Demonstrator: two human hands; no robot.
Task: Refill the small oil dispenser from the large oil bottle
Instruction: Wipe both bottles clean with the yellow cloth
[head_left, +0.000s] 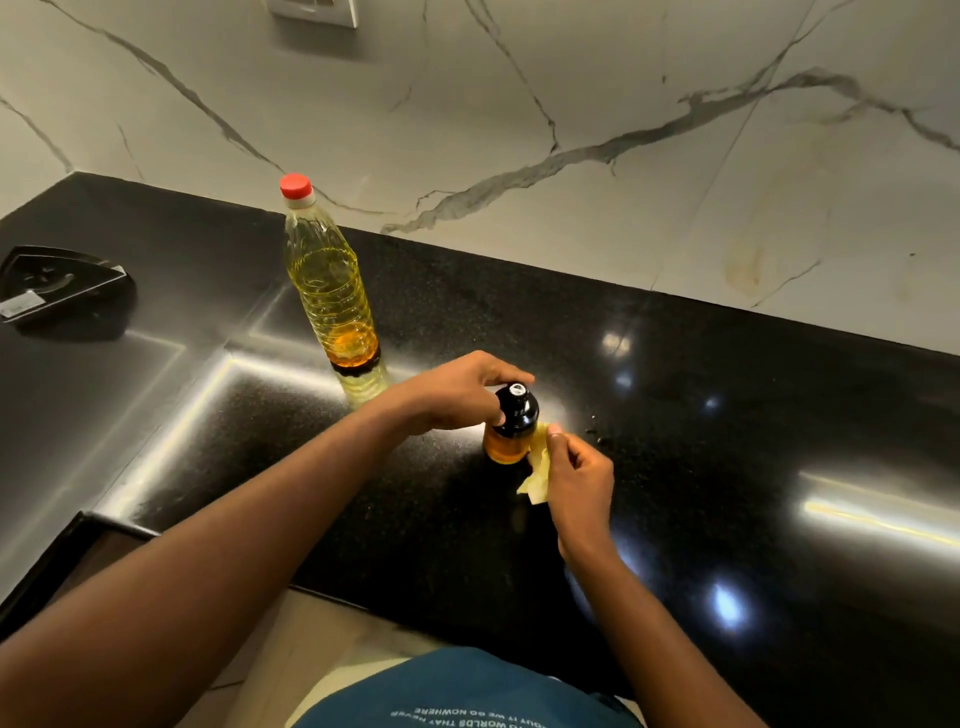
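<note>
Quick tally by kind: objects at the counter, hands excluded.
Oil containers: 2 (large oil bottle; small oil dispenser, gripped by left hand)
Wipes: 1 (yellow wipe, pinched in right hand)
Trays: 1 (black triangular tray, far left)
Total: 4

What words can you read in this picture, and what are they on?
"WE GO NOWHERE": on the blue shirt, upside down.
"WORLDS THAT NEVER": same shirt, next line, cut off by the frame edge.
Too small to read: the silver mark on the small oil dispenser cap.
Too blurred to read: the white sticker on the black holder.
No writing shows on the large oil bottle or the yellow cloth.
</note>
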